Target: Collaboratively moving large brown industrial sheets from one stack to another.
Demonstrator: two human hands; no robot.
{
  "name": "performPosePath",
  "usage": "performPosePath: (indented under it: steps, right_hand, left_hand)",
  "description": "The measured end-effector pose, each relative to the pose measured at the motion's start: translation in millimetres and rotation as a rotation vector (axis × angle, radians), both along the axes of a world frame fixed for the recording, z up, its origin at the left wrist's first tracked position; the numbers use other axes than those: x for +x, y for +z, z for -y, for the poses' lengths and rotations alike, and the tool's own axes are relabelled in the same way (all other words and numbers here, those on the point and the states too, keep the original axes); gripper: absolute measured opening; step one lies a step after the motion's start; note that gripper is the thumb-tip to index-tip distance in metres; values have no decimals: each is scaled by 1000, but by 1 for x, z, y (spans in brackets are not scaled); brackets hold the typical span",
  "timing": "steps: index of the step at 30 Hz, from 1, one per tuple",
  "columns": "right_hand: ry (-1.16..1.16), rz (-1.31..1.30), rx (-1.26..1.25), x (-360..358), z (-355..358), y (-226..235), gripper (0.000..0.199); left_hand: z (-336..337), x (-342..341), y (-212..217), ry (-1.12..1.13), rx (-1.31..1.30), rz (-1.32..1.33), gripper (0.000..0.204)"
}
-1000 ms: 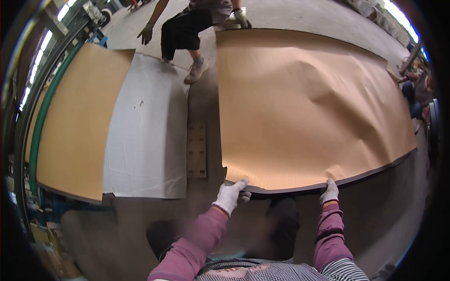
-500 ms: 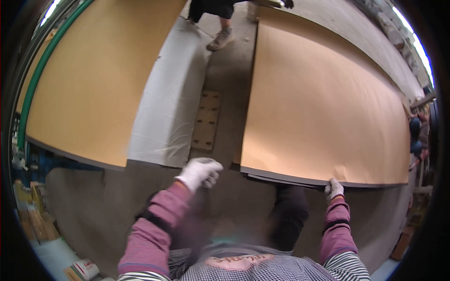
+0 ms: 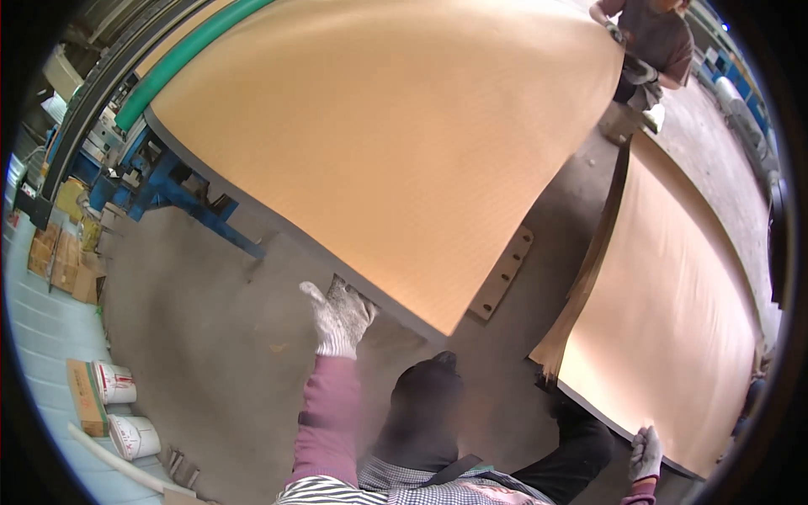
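A large tan sheet (image 3: 379,151) with a grey edge stretches from a green roller (image 3: 194,55) toward me, its near corner hanging over the floor. My left hand (image 3: 343,318), in a whitish glove, is at this sheet's near edge, thumb spread away and fingers reaching up against the edge; fingertips are partly hidden. At the lower right, my gloved right hand (image 3: 646,453) grips the near edge of a second tan sheet (image 3: 673,303), which lies on a stack. A co-worker's gloved hands (image 3: 635,67) are at the first sheet's far right corner.
Beneath the roller stands a blue machine frame (image 3: 181,189). A wooden board with holes (image 3: 503,273) lies on the floor between the sheets. White buckets (image 3: 135,438) and cardboard boxes (image 3: 74,265) stand at the left. My knee (image 3: 576,450) is beside the stack.
The view has turned left. The left tan sheet now extends farther right, hiding the whitish sheet. My left hand has moved to its near edge. My right hand keeps hold of the other sheet.
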State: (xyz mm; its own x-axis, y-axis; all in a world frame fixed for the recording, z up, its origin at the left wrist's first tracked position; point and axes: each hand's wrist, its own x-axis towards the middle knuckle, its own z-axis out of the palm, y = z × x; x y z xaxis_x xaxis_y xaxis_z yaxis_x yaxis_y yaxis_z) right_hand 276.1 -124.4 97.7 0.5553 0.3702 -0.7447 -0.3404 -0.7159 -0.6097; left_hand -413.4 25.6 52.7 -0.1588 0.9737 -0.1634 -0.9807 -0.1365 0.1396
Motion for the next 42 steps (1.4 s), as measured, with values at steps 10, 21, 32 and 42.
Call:
performPosePath:
  steps: [10, 21, 32, 42]
  right_hand:
    - [306, -106, 256, -174, -39, 93, 15]
    - [818, -176, 635, -201, 55, 91, 28]
    - [784, -341, 974, -259, 59, 114, 52]
    - [527, -89, 554, -210, 34, 117, 45]
  left_hand:
    - [-29, 101, 121, -249, -412, -686, 16]
    - [84, 209, 333, -442, -4, -742, 30]
    - [91, 248, 92, -629, 90, -1095, 20]
    - [130, 342, 107, -961, -149, -968, 41]
